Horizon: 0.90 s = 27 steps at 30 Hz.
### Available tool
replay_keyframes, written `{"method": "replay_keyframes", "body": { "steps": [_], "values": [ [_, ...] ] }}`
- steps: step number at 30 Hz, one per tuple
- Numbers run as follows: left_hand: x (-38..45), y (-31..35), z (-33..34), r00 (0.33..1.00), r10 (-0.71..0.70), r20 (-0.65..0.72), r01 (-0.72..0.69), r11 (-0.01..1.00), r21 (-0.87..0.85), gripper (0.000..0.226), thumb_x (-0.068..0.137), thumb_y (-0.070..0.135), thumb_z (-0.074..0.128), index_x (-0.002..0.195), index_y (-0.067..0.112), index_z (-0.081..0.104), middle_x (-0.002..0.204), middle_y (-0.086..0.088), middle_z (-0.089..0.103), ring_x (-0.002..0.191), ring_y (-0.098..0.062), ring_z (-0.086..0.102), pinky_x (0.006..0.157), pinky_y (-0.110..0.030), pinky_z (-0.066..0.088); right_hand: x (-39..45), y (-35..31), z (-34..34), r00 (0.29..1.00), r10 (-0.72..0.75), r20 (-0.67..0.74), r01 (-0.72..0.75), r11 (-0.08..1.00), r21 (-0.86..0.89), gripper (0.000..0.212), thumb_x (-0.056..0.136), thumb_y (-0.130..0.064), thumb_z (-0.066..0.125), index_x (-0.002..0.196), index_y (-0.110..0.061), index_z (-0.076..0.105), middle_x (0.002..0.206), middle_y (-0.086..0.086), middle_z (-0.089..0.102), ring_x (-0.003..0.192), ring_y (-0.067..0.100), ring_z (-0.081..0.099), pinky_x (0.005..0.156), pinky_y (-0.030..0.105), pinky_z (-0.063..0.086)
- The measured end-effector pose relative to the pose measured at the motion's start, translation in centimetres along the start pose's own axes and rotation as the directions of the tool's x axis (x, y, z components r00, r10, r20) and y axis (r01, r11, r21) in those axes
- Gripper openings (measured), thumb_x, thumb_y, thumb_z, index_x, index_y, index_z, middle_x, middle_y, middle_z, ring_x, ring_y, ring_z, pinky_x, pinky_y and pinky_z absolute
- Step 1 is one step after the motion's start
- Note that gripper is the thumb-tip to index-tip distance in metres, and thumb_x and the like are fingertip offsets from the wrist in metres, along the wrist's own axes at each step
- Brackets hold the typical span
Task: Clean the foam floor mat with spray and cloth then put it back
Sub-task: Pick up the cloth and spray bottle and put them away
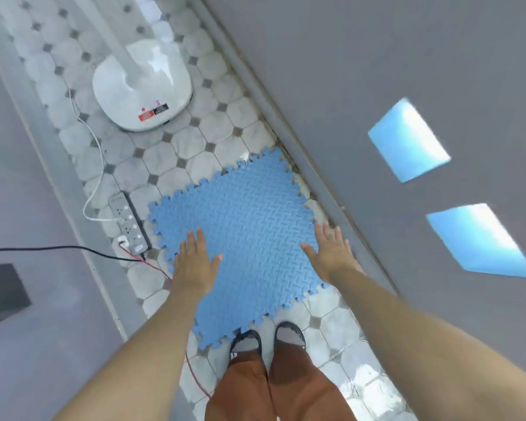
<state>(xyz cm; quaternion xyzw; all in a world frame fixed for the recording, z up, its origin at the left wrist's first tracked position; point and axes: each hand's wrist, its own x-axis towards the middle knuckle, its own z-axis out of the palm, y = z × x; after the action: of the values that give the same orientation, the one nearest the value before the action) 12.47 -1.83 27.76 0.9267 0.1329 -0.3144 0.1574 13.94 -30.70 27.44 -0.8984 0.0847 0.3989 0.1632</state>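
Note:
A blue foam floor mat [243, 226] with jigsaw edges lies flat on the tiled floor, its far corner against the base of the grey wall. My left hand [193, 262] reaches down over the mat's left edge, fingers spread, holding nothing. My right hand [331, 253] hovers over the mat's right corner, also spread and empty. Whether either palm touches the mat I cannot tell. My feet [266, 338] in dark sandals stand at the mat's near corner. No spray bottle or cloth is in view.
A white fan base [143, 86] stands on the tiles beyond the mat. A power strip [129, 223] with a white cord, a black cable and a red wire lies just left of the mat. A grey wall [377, 86] runs along the right, another along the left.

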Motion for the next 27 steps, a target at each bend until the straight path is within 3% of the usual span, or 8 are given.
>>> {"method": "replay_keyframes", "body": {
  "steps": [4,7,11,14,20,27],
  "values": [
    [-7.0,6.6,-9.7,0.989,0.148,-0.014,-0.146,0.985,0.087,0.074,0.099,0.045,0.038,0.153,0.013,-0.002,0.160,-0.013,-0.002,0.147,-0.032,0.006,0.118,-0.047,0.014,-12.1,-0.1,-6.3,0.995,0.080,-0.060,-0.071,0.987,0.143,0.071,0.102,-0.054,0.023,0.158,-0.018,-0.002,0.166,0.000,-0.007,0.152,0.025,-0.010,0.123,0.043,0.000],
    [-7.9,-0.2,-14.3,0.972,0.236,0.006,-0.232,0.951,0.205,0.075,0.098,0.046,0.037,0.153,0.013,-0.002,0.160,-0.014,-0.001,0.147,-0.031,0.006,0.118,-0.045,0.013,-18.4,-7.3,-1.9,0.978,0.162,-0.130,-0.123,0.956,0.267,0.072,0.102,-0.054,0.026,0.158,-0.017,0.000,0.166,0.001,-0.004,0.153,0.026,-0.007,0.123,0.044,0.002],
    [-14.8,4.1,-15.8,0.897,0.439,0.058,-0.435,0.849,0.299,0.075,0.099,0.045,0.037,0.152,0.011,-0.003,0.160,-0.013,-0.004,0.148,-0.029,0.002,0.119,-0.045,0.011,-30.4,-3.1,-2.1,0.906,0.365,-0.215,-0.263,0.883,0.388,0.072,0.102,-0.054,0.026,0.158,-0.016,0.000,0.166,0.002,-0.003,0.153,0.027,-0.005,0.123,0.043,0.004],
    [-20.8,10.1,-16.0,0.819,0.554,0.146,-0.568,0.752,0.333,0.076,0.098,0.045,0.041,0.153,0.011,0.001,0.160,-0.016,0.000,0.147,-0.032,0.006,0.117,-0.045,0.013,-39.3,1.1,-2.4,0.823,0.536,-0.185,-0.376,0.760,0.530,0.072,0.101,-0.055,0.027,0.158,-0.016,0.004,0.166,0.005,0.003,0.153,0.030,0.000,0.121,0.047,0.008],
    [-31.5,19.9,-13.2,0.546,0.768,0.336,-0.815,0.393,0.426,0.076,0.097,0.047,0.041,0.152,0.010,0.005,0.159,-0.018,0.005,0.145,-0.034,0.015,0.115,-0.046,0.019,-54.5,6.4,3.8,0.569,0.820,-0.069,-0.482,0.401,0.779,0.072,0.099,-0.059,0.031,0.158,-0.023,0.011,0.166,0.002,0.008,0.152,0.033,0.006,0.119,0.054,0.014],
    [-47.2,27.3,-6.0,0.213,0.776,0.593,-0.906,-0.070,0.417,0.076,0.097,0.049,0.038,0.153,0.014,0.000,0.160,-0.016,0.003,0.145,-0.034,0.017,0.116,-0.047,0.020,-70.9,7.3,18.2,0.260,0.932,0.254,-0.380,-0.143,0.914,0.075,0.098,-0.061,0.032,0.158,-0.025,0.006,0.166,0.005,0.008,0.152,0.032,0.007,0.121,0.051,0.012]
  ]
}}
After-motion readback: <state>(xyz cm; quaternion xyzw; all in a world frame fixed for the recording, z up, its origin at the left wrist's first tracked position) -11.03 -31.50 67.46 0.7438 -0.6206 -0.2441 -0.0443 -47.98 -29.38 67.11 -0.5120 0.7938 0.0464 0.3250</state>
